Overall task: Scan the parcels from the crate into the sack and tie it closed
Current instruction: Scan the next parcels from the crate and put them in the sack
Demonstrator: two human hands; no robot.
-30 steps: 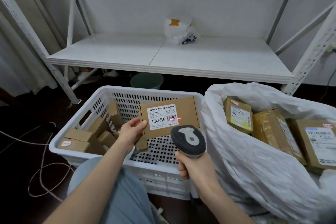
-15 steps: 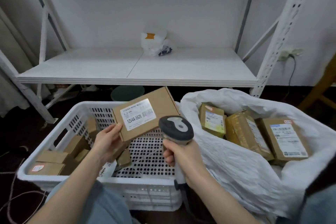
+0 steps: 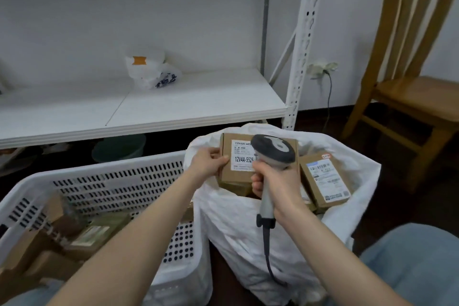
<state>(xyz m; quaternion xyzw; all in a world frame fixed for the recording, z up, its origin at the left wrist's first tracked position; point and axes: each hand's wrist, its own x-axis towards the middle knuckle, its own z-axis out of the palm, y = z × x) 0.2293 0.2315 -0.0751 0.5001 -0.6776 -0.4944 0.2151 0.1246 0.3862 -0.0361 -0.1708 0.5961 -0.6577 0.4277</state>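
Head view: the left hand grips a box by its left edge, thumb on the labelled face, and holds it over the open mouth of the sack, above parcels already inside. The right hand is wrapped around the handle of the scanner. The scanner's head stands in front of the box and hides the right part of its label, and its cable hangs down the sack's front. Another labelled parcel leans in the sack just right of the scanner. The crate sits against the sack on the left, with more boxes lying in it, blurred; the left forearm crosses over its near corner. Behind both runs a white shelf with a crumpled plastic bag on it and a green basin beneath. A wooden chair stands to the right by the wall, near a plugged socket.
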